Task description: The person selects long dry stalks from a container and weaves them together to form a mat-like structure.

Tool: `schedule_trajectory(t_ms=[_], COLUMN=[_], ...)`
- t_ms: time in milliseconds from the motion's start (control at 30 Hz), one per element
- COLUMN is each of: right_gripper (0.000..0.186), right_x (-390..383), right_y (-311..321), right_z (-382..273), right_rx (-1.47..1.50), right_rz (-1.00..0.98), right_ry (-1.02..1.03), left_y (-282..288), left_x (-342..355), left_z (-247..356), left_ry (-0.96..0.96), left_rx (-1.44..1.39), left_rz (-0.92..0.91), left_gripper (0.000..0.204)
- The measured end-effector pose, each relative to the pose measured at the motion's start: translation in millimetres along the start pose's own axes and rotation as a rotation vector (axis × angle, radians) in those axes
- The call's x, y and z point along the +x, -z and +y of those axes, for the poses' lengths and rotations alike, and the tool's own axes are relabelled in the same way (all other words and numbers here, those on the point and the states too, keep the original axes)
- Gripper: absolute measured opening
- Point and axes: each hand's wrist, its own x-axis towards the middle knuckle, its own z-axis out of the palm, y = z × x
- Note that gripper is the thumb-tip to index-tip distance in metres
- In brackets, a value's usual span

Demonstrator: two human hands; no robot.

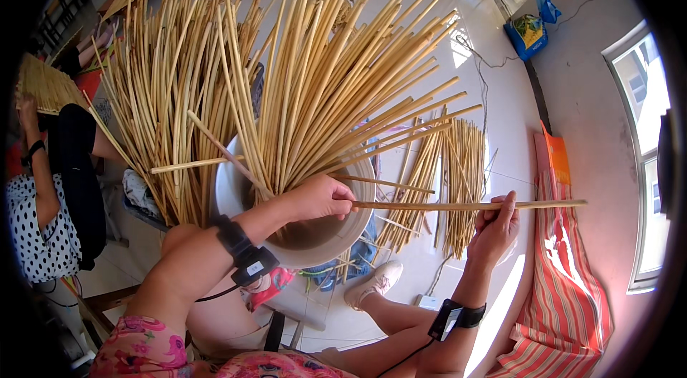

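A long, thin wooden stick (422, 205) lies horizontally across both of my hands. My left hand (326, 198) pinches its left end above the near rim of a white round bucket (300, 253). My right hand (499, 217) grips the stick further right, with part of it jutting out past the fingers. A large bundle of pale yellow sticks (315, 91) fans upward out of the bucket, whose near part holds a brownish interior, its contents hard to make out. Another tall mass of sticks (164, 77) stands just to the left of the bucket.
More sticks (461, 177) lie on the tiled floor beyond the bucket. A co-worker in a polka-dot top (32, 228) sits at far left with a stick mat (46, 88). Striped fabric (562, 285) runs along the right wall under a window (647, 149). A blue bag (529, 34) and cables are behind.
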Motion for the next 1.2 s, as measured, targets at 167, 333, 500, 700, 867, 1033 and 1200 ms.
schedule_trajectory(t_ms=[167, 333, 500, 700, 867, 1033, 1200], right_gripper=[0.035, 0.036, 0.036, 0.032, 0.031, 0.032, 0.033], right_x=[-11, -7, -3, -14, -32, -40, -28], right_y=[-13, -11, -7, -15, -31, -38, -26], right_z=[-2, 0, -4, 2, 7, 8, 5], right_rx=[-0.036, -0.064, -0.051, -0.027, -0.053, -0.109, -0.114], right_rz=[-0.033, -0.015, -0.003, -0.083, -0.121, -0.139, -0.066], right_ry=[-0.036, -0.016, -0.036, -0.015, 0.015, 0.047, 0.061], left_y=[-6, -4, -4, -10, -21, -22, -5], left_x=[-2, -1, -8, -4, 3, 6, 1], left_z=[8, -1, 11, 5, 6, 5, 10], left_ry=[-0.055, -0.065, -0.058, 0.019, -0.031, -0.061, -0.004], left_rx=[0.135, -0.012, -0.127, -0.174, -0.202, -0.208, -0.158], left_rz=[0.041, -0.103, -0.191, -0.135, -0.117, -0.118, -0.198], left_gripper=[0.015, 0.018, 0.021, 0.015, 0.017, 0.018, 0.022])
